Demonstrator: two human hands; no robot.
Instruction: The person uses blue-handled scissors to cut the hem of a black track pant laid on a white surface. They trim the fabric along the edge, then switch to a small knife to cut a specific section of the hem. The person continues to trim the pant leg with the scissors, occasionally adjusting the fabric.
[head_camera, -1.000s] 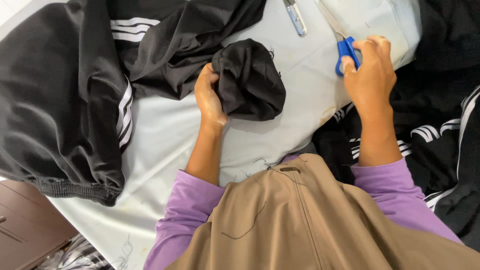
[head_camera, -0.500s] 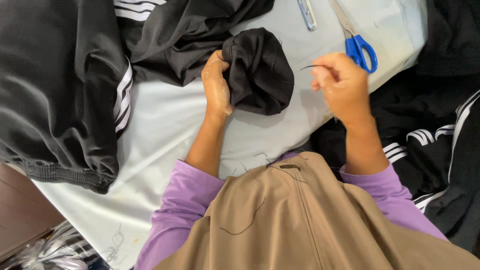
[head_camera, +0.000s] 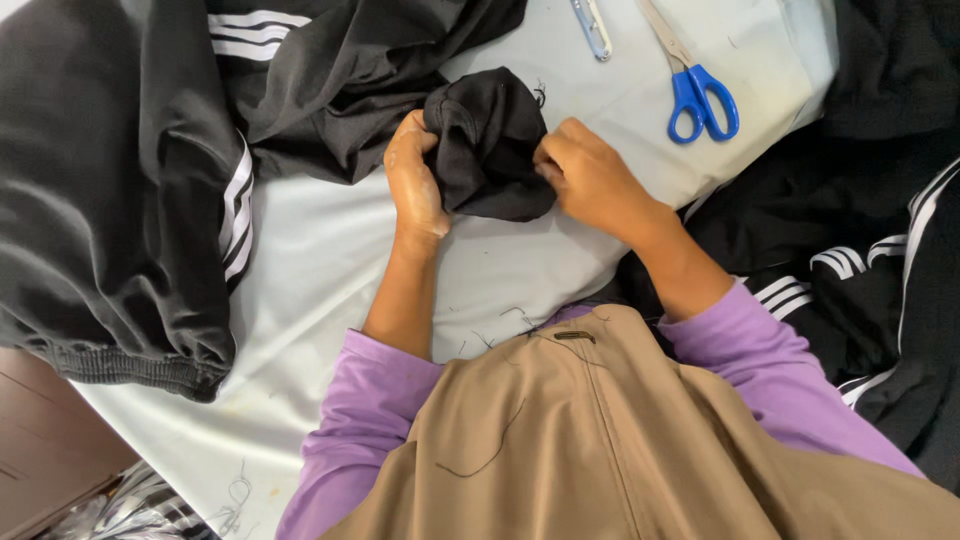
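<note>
A bunched piece of black fabric (head_camera: 490, 140) lies on the pale table top (head_camera: 330, 270), part of a black garment with white stripes (head_camera: 120, 200) spread to the left. My left hand (head_camera: 415, 185) grips the fabric's left edge. My right hand (head_camera: 590, 180) pinches its right edge, fingers closed on the cloth. Blue-handled scissors (head_camera: 695, 85) lie on the table beyond my right hand, nobody touching them.
A small clear-and-metal tool (head_camera: 592, 25) lies at the top edge next to the scissors. More black striped garments (head_camera: 860, 260) are piled at the right. Loose thread bits dot the table. A brown surface (head_camera: 40, 470) shows at the lower left.
My right hand left the scissors on the table and moved left to the black fabric, now gripping it. My left hand stayed on the fabric.
</note>
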